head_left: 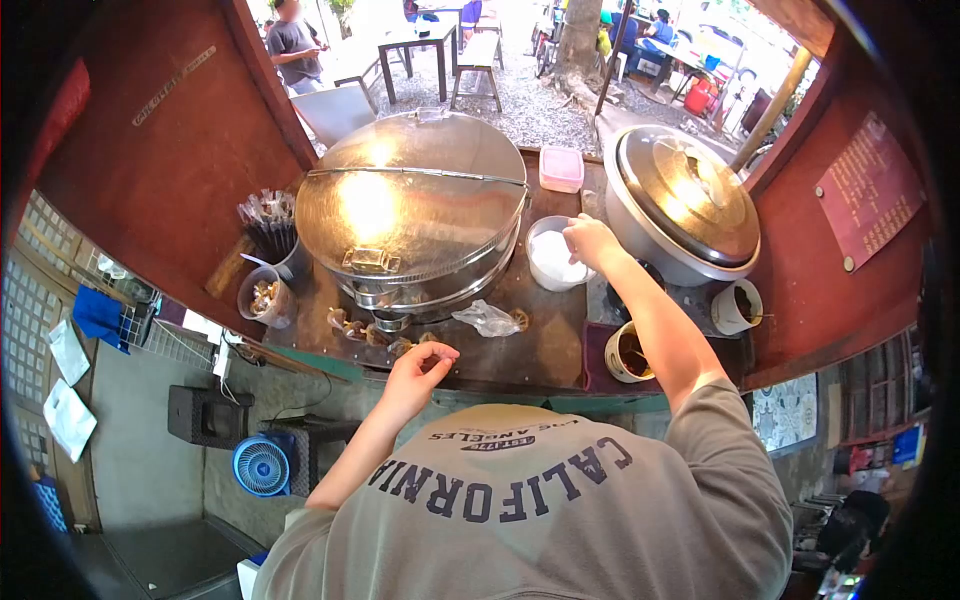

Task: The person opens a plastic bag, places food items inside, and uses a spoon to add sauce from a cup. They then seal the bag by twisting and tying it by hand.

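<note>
My right hand (590, 242) is over the rim of a round white tub (545, 275) with white contents. Its fingers are curled together, and what they hold, if anything, is hidden. Close to the counter's front edge, my left hand (425, 366) has its fingers drawn together; I cannot make out anything in them. Beside it lie small tied plastic bags (350, 328) with brown contents. A crumpled clear plastic bag (487, 318) rests on the wooden counter (550, 345) between my hands. Under my right forearm stands a tub of dark sauce (628, 355).
A large round steel steamer (415, 210) with its lid down fills the counter's left. At right stand a big lidded pot (680, 205) and another sauce tub (737, 306). A pink-lidded box (561, 169) sits behind. Cups (265, 297) stand left; red side walls (170, 130) flank the counter.
</note>
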Action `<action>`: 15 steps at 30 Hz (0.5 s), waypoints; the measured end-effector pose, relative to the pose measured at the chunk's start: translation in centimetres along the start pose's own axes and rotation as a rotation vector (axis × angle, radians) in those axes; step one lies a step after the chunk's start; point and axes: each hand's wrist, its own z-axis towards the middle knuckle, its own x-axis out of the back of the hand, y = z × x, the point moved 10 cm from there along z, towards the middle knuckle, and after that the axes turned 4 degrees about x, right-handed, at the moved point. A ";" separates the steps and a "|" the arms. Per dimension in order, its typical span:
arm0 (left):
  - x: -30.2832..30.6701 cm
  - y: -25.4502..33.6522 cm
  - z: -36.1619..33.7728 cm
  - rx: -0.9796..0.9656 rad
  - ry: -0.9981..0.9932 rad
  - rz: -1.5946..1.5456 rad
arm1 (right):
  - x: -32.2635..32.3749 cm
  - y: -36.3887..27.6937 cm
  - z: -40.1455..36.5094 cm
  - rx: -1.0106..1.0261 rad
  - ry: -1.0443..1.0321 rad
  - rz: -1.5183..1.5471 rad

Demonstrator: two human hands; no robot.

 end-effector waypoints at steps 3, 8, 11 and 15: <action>-0.2 0.4 0.0 -0.009 -0.009 0.032 | 0.4 1.2 -0.5 -0.026 0.040 0.227; -1.4 1.4 0.1 0.002 -0.036 0.060 | 0.6 4.4 -1.1 -0.136 0.219 0.605; -2.0 1.3 0.5 -0.015 -0.056 0.062 | 1.6 5.7 -1.9 -0.271 0.391 0.599; -3.0 1.3 1.0 -0.015 -0.091 0.025 | 0.8 7.8 -2.6 -0.426 0.568 0.888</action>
